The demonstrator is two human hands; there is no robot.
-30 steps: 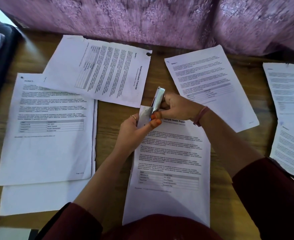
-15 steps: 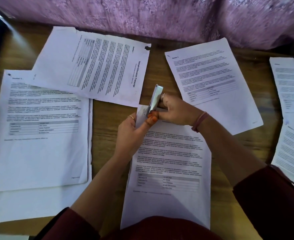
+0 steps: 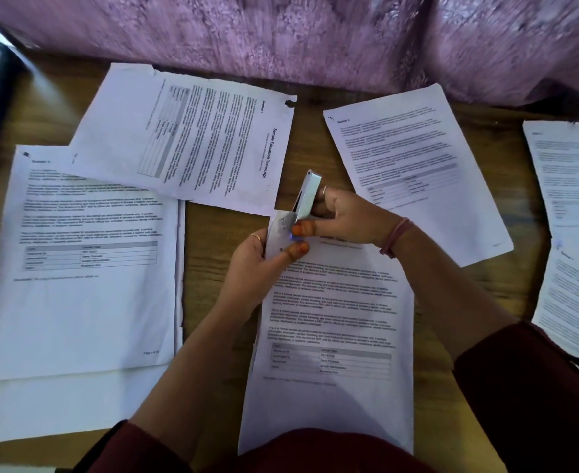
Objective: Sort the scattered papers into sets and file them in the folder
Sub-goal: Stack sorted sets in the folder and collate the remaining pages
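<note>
- Far left on the bench point(image 3: 220, 254), a two-sheet pile point(image 3: 76, 268) lies flat with its long axis running away from the person, well apart from both hands; a transcript sheet point(image 3: 185, 138) lies crosswise over its top right corner.
- The left hand point(image 3: 260, 268) comes up from below, its thumb and fingers pinching the top left corner of the centre set point(image 3: 332, 319), which it lifts slightly off the bench.
- That centre set lies lengthwise toward the person, its near end at the body, so the corner being worked is its far left one, right between the two hands.
- The stapler point(image 3: 307, 196) stands steeply tilted over that corner, its mouth down on the paper, its long axis leaning up and to the right.
- The right hand point(image 3: 346, 216) reaches in from the right, fingers curled round the stapler, thumb near the corner; it looks set to squeeze.
- Further right lie another sheet point(image 3: 418, 165) and more papers point(image 3: 575, 216) at the edge, untouched; no folder is clearly visible.
</note>
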